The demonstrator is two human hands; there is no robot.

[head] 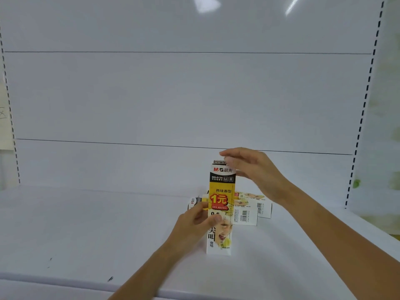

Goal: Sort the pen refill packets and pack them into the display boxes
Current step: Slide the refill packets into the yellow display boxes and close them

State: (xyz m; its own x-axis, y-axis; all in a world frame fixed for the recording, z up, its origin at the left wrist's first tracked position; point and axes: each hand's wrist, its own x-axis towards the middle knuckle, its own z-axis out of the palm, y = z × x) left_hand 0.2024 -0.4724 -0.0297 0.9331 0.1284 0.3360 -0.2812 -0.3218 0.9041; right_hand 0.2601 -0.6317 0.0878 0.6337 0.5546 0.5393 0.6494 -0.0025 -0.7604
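White shelf (pixel 65 234) runs from the near edge at the bottom to a pale back panel (pixel 173 94), flanked by slotted uprights (pixel 365 94) at either side. Both bare forearms reach in over the near edge, right of its middle. A tall yellow-and-white display box (pixel 219 191) stands upright on the shelf about midway between the near edge and the back panel. The left hand (pixel 194 221) grips the box at mid-height, thumb across the printed front. The right hand (pixel 253 169) is at the box's top end, fingers stretched over the top flap; through the blur I cannot tell whether they pinch it or only touch. Behind the box, toward the back edge, several more boxes (pixel 249 211) lie flat, just beside one another. Small dark marks (pixel 110 278) dot the near edge
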